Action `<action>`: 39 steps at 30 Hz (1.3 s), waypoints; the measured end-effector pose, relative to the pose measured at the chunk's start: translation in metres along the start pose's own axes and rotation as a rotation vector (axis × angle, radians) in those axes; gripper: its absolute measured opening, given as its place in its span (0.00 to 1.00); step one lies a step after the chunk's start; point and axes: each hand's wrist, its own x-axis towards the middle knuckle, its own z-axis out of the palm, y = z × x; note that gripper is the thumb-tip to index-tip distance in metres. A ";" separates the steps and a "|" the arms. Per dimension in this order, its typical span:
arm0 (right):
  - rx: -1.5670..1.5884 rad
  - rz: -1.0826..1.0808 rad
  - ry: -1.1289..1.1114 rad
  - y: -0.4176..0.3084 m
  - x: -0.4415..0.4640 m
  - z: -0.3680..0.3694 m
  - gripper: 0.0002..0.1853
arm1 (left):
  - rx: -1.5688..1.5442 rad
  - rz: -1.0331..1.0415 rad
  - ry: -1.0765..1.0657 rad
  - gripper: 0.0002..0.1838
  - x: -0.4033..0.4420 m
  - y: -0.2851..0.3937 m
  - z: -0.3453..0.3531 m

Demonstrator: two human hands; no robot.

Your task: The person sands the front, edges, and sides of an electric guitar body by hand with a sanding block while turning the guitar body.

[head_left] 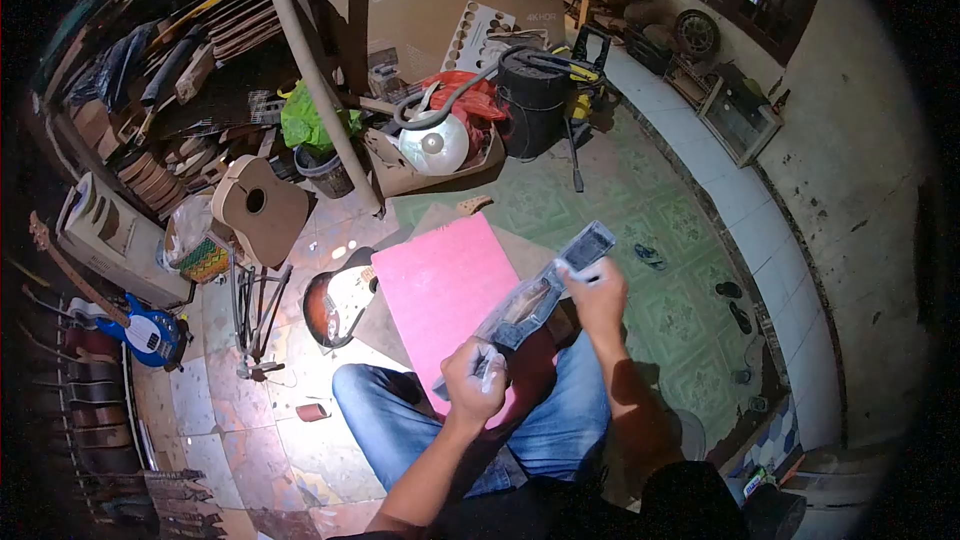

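Note:
A pink rectangular sheet (445, 280) lies slanted on a board in front of my crossed legs. Above its right side is a long grey, dusty tool-like piece (525, 305), running diagonally from lower left to upper right. My left hand (475, 380) is closed round its lower end, whitish dust on the fingers. Near the upper end, my right hand (597, 292) is also closed on the piece, with white dust on its fingertips. The underside of the grey piece is hidden.
A sunburst guitar body (335, 305) lies left of the board. Behind stand an acoustic guitar body (262, 202), a cardboard box (430, 182) and a black bucket (535, 110) with a hose. A blue electric guitar (150, 335) stands far left. Sandals (740, 315) lie right.

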 end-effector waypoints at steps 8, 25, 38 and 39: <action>0.165 0.245 -0.104 0.007 -0.008 0.002 0.21 | 0.026 0.068 -0.015 0.08 -0.001 0.008 0.001; 0.022 -0.162 0.099 -0.019 0.012 -0.010 0.23 | 0.027 0.041 -0.021 0.06 -0.003 0.004 -0.008; 0.089 -0.294 -0.157 -0.048 0.034 -0.028 0.18 | -0.151 -0.018 0.012 0.08 -0.002 -0.011 -0.024; 0.010 -0.377 -0.224 -0.053 0.035 -0.029 0.19 | -0.152 -0.019 0.009 0.08 -0.002 -0.012 -0.025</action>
